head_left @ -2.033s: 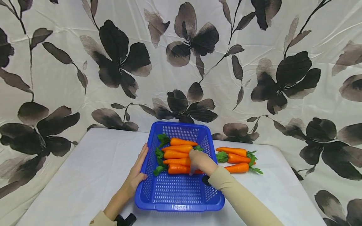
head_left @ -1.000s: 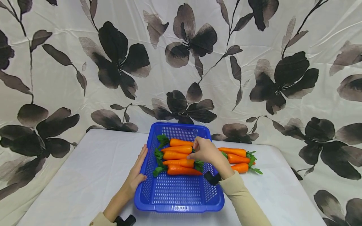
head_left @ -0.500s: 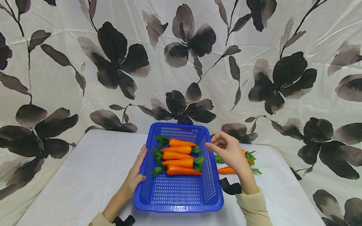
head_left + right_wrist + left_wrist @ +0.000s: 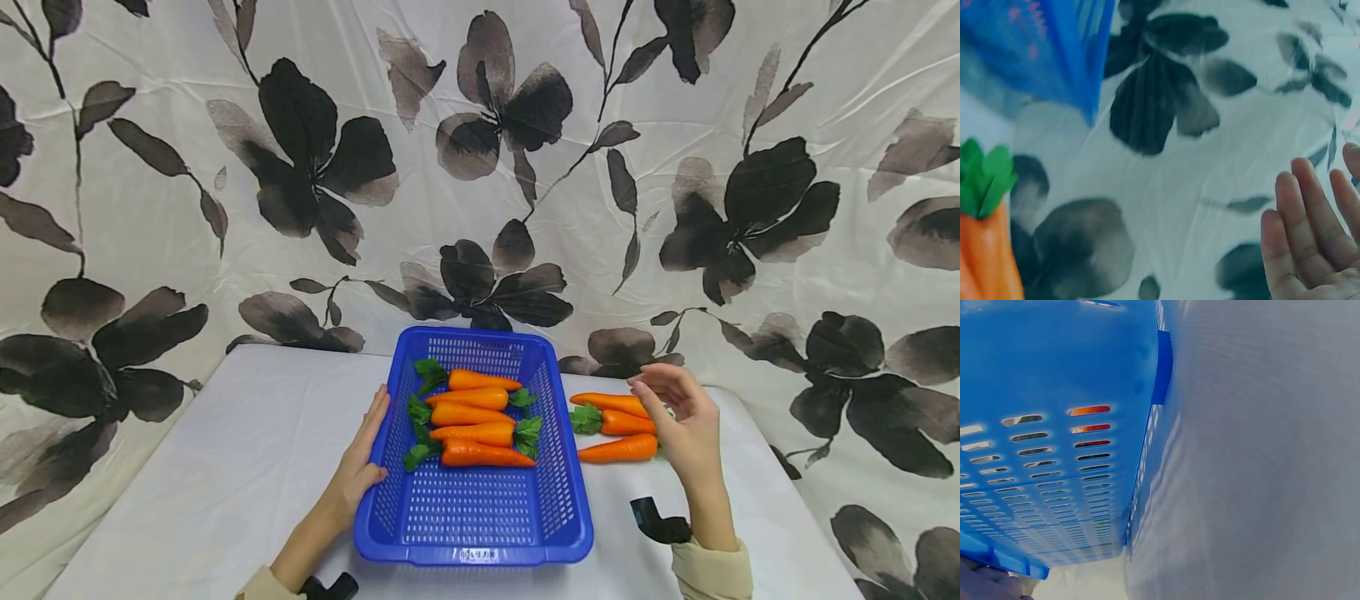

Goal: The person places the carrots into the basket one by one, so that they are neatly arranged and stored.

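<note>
A blue plastic basket with perforated walls stands on the table, holding several orange carrots with green tops, laid in a row across it. My left hand rests against the basket's left side, fingers straight along the rim; in the left wrist view part of this hand shows by the basket's rim. To the right of the basket, three more carrots lie on the tablecloth. Over their right ends my right hand hovers with nothing in it, and its fingers look loosely extended in the right wrist view.
A white cloth covers the table. Behind it hangs a pale curtain with dark flower prints, close to the basket's far end. A black wrist camera sits at the right wrist.
My right hand has let go of a carrot in the basket, lifted out over the right rim and moved right above the loose carrots. The left hand has stayed at the basket's side.
</note>
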`<action>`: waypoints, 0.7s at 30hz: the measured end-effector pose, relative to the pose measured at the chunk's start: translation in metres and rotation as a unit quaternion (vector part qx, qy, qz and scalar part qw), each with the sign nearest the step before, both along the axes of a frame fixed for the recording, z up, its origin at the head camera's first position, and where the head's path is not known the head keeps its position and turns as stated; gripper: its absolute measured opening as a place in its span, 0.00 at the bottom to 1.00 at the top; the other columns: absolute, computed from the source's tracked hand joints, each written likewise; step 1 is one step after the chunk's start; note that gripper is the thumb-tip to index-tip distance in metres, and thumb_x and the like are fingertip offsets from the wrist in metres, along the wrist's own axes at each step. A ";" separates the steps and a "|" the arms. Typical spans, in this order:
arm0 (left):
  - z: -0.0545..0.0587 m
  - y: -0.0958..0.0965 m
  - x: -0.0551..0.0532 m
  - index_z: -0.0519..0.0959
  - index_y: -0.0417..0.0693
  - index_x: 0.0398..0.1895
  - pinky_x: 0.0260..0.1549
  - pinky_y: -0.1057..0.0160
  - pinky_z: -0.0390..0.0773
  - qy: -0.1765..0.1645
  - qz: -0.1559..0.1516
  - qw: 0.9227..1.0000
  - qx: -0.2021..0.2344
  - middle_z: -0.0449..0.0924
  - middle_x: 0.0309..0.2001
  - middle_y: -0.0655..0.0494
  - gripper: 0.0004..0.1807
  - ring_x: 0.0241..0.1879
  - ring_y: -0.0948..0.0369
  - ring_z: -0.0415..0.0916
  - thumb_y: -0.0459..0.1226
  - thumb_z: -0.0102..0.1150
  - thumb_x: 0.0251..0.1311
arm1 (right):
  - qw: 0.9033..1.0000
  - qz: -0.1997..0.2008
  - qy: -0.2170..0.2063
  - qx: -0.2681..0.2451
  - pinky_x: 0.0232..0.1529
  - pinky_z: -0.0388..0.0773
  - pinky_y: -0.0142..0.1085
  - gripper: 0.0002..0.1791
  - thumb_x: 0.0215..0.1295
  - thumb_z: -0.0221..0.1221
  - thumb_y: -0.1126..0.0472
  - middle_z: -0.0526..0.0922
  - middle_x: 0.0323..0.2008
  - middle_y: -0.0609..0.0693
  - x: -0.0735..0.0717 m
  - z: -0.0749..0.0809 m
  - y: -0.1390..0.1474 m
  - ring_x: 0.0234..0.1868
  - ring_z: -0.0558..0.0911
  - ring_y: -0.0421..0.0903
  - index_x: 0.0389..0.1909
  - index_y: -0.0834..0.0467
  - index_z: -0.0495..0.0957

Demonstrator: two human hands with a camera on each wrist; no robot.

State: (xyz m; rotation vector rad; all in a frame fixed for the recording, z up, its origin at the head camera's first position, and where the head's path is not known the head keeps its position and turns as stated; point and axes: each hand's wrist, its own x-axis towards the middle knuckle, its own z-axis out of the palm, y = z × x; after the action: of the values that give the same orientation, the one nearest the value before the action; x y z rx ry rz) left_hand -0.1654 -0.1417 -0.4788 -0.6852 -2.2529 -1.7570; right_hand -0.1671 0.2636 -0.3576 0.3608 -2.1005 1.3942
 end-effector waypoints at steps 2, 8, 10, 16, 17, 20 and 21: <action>0.000 0.000 0.000 0.45 0.42 0.79 0.65 0.29 0.32 0.000 -0.001 1.000 0.001 0.36 0.80 0.43 0.52 0.78 0.47 0.31 0.29 0.39 0.40 | 1.000 -0.019 -0.003 -0.006 0.49 0.76 0.25 0.15 0.62 0.61 0.74 0.85 0.41 0.54 0.003 -0.004 0.009 0.42 0.83 0.40 0.50 0.67 0.78; -0.001 0.000 0.000 0.45 0.42 0.79 0.65 0.31 0.32 0.000 -0.001 1.000 0.004 0.36 0.80 0.43 0.53 0.78 0.48 0.31 0.29 0.39 0.39 | 0.998 -0.056 -0.032 -0.015 0.51 0.74 0.23 0.14 0.64 0.60 0.72 0.84 0.42 0.49 0.008 -0.019 0.032 0.45 0.82 0.39 0.50 0.69 0.78; -0.001 0.000 0.000 0.45 0.42 0.79 0.68 0.37 0.32 0.001 -0.002 1.000 0.004 0.36 0.80 0.43 0.52 0.78 0.48 0.32 0.29 0.39 0.39 | 0.997 -0.066 -0.044 -0.015 0.51 0.74 0.23 0.14 0.65 0.60 0.71 0.84 0.43 0.48 0.007 -0.026 0.039 0.45 0.82 0.38 0.50 0.68 0.79; -0.001 0.000 0.001 0.45 0.42 0.79 0.69 0.71 0.34 0.009 -0.001 1.000 0.004 0.36 0.80 0.43 0.52 0.78 0.51 0.32 0.29 0.39 0.40 | 0.990 -0.095 -0.097 -0.024 0.49 0.74 0.20 0.14 0.66 0.59 0.70 0.85 0.43 0.47 0.001 -0.044 0.056 0.44 0.80 0.31 0.52 0.68 0.79; -0.001 0.000 0.001 0.45 0.42 0.79 0.69 0.70 0.35 0.009 -0.001 1.000 0.004 0.36 0.80 0.43 0.52 0.78 0.51 0.32 0.29 0.39 0.41 | 0.989 -0.097 -0.108 -0.027 0.48 0.74 0.20 0.15 0.66 0.59 0.70 0.85 0.44 0.46 0.000 -0.048 0.059 0.44 0.80 0.30 0.52 0.68 0.79; 0.000 0.000 0.001 0.45 0.43 0.80 0.71 0.53 0.34 0.005 -0.001 1.000 0.004 0.36 0.80 0.45 0.52 0.78 0.51 0.31 0.29 0.39 0.41 | 0.984 -0.100 -0.144 -0.032 0.47 0.74 0.20 0.16 0.66 0.60 0.67 0.84 0.44 0.44 -0.003 -0.061 0.068 0.43 0.80 0.31 0.53 0.68 0.78; 0.000 0.000 0.001 0.45 0.43 0.80 0.71 0.46 0.33 0.004 -0.002 1.000 0.004 0.36 0.80 0.45 0.52 0.78 0.51 0.31 0.29 0.39 0.41 | 0.982 -0.100 -0.155 -0.032 0.46 0.75 0.20 0.17 0.66 0.60 0.67 0.84 0.44 0.44 -0.004 -0.066 0.071 0.43 0.80 0.32 0.54 0.68 0.78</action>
State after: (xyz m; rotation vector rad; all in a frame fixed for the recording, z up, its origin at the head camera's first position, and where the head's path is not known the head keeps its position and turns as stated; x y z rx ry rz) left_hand -0.1643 -0.1413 -0.4790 -0.6935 -2.2406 -1.7604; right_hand -0.1715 0.3347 -0.4233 -0.0997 -2.2565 1.4670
